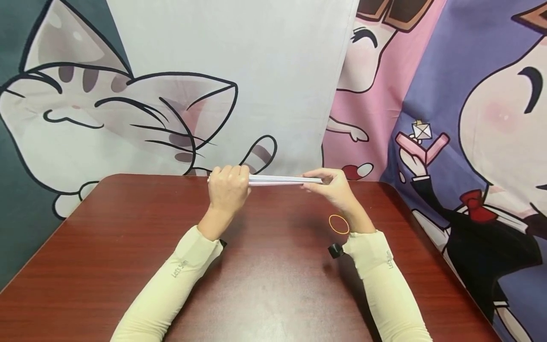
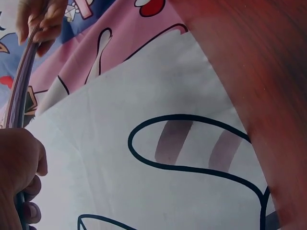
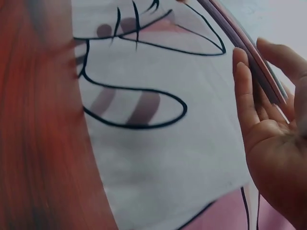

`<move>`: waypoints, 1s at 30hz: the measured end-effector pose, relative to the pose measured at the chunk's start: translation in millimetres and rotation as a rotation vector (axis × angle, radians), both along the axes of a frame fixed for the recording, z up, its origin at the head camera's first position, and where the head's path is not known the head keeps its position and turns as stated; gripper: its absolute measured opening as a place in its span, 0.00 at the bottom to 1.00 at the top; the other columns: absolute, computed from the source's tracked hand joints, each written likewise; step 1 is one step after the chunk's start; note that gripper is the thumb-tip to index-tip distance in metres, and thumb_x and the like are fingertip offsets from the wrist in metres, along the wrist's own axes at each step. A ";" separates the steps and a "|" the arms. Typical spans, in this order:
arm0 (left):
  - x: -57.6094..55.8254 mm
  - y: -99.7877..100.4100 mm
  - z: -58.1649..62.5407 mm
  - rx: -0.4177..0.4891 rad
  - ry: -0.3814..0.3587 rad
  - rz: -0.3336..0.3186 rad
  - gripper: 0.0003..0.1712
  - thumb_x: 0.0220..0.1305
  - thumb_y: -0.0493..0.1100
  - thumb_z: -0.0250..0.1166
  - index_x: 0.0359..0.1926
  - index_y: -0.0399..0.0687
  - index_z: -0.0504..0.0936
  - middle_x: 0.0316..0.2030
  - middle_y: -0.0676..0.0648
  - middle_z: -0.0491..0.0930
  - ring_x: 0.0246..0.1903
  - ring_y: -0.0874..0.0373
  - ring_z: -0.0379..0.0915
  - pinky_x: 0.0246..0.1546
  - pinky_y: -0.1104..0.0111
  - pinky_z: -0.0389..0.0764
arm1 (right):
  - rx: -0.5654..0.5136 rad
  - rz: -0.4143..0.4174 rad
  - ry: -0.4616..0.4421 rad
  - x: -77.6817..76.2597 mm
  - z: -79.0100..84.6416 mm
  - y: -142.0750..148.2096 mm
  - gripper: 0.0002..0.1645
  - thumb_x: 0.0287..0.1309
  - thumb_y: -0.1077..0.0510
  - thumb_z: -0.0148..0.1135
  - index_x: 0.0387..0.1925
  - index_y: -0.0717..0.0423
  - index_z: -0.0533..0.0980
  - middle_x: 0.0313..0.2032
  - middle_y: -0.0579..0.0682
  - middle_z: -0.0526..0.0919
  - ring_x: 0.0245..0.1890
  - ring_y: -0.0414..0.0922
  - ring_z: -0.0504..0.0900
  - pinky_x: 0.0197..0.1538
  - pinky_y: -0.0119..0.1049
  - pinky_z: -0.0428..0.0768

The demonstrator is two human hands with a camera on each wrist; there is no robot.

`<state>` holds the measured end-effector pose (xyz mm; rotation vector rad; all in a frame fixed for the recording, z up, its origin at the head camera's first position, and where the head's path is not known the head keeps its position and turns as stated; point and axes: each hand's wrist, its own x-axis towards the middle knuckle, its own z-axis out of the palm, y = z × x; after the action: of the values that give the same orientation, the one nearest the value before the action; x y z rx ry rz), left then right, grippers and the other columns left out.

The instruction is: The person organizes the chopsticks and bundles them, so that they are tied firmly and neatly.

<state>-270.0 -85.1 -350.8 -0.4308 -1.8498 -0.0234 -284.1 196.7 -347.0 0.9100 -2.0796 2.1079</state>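
Observation:
A thin, flat white stack of layered sheets (image 1: 278, 179) is held level above the far part of the table, seen edge-on, so its faces are hidden. My left hand (image 1: 229, 190) grips its left end with the fingers curled over it. At the other end, my right hand (image 1: 332, 189) pinches the stack between thumb and fingers. Several thin layers show along the edge of the stack (image 3: 249, 50) in the right wrist view. The left wrist view has the left hand (image 2: 19, 165) wrapped round the near end, with the right hand (image 2: 48, 21) at the far end.
Below both hands lies a reddish-brown wooden table (image 1: 273, 285). A thin orange ring (image 1: 339, 224) shows beside the right wrist, near a small black device (image 1: 335, 250) at the cuff. Cartoon-printed cloth (image 1: 290, 71) hangs behind the table's far edge and along the right side.

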 end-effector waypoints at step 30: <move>5.7 -4.0 11.8 0.032 -0.015 0.007 0.11 0.41 0.29 0.61 0.16 0.44 0.68 0.11 0.46 0.68 0.13 0.49 0.64 0.17 0.61 0.58 | 0.638 -0.158 -0.197 -20.9 -59.5 115.0 0.22 0.54 0.61 0.71 0.49 0.69 0.80 0.20 0.48 0.77 0.18 0.38 0.70 0.21 0.35 0.73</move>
<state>-264.3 -89.0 -339.0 -0.4027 -1.8636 -0.0511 -305.0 311.7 -406.5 0.5503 -2.8869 1.5186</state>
